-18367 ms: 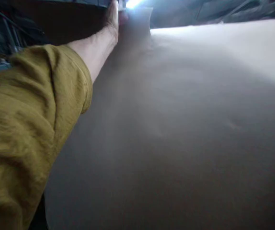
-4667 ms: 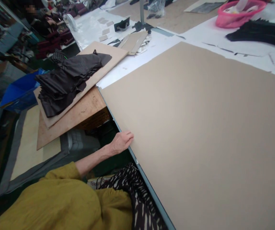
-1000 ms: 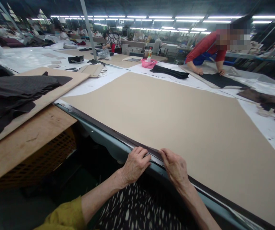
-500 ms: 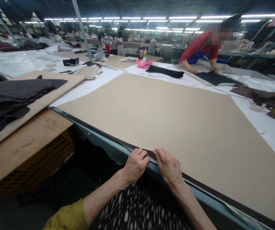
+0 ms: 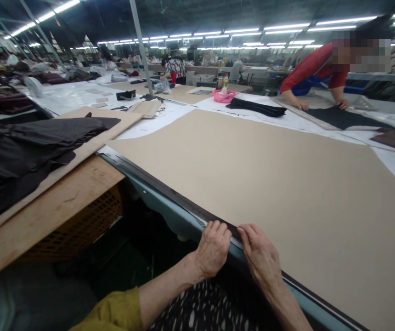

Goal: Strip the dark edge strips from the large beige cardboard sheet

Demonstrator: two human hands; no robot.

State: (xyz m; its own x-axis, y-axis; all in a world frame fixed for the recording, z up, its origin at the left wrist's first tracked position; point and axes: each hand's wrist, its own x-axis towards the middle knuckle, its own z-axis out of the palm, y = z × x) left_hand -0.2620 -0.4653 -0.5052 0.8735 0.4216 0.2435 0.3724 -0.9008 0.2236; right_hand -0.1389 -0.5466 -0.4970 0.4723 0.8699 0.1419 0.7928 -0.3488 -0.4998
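Note:
A large tan paper sheet [image 5: 269, 174] covers the cutting table, over a dark layer whose edge [image 5: 170, 193] shows along the near side. My left hand [image 5: 213, 250] and my right hand [image 5: 261, 257] rest side by side at that near edge. Both have their fingers curled and pressed onto the dark edge under the paper. What the fingertips pinch there is hidden. My mustard sleeve [image 5: 115, 312] shows at the bottom.
A plywood board [image 5: 56, 207] over an orange crate [image 5: 80, 230] stands to the left with dark fabric [image 5: 28, 147] piled on it. A person in red [image 5: 313, 69] leans over black cloth at the far right. A pink basket [image 5: 224, 95] and black fabric [image 5: 256, 107] lie beyond.
Both hands have stayed together at the table's near edge. The view has swung slightly left and lower, so the hands now sit lower in the picture.

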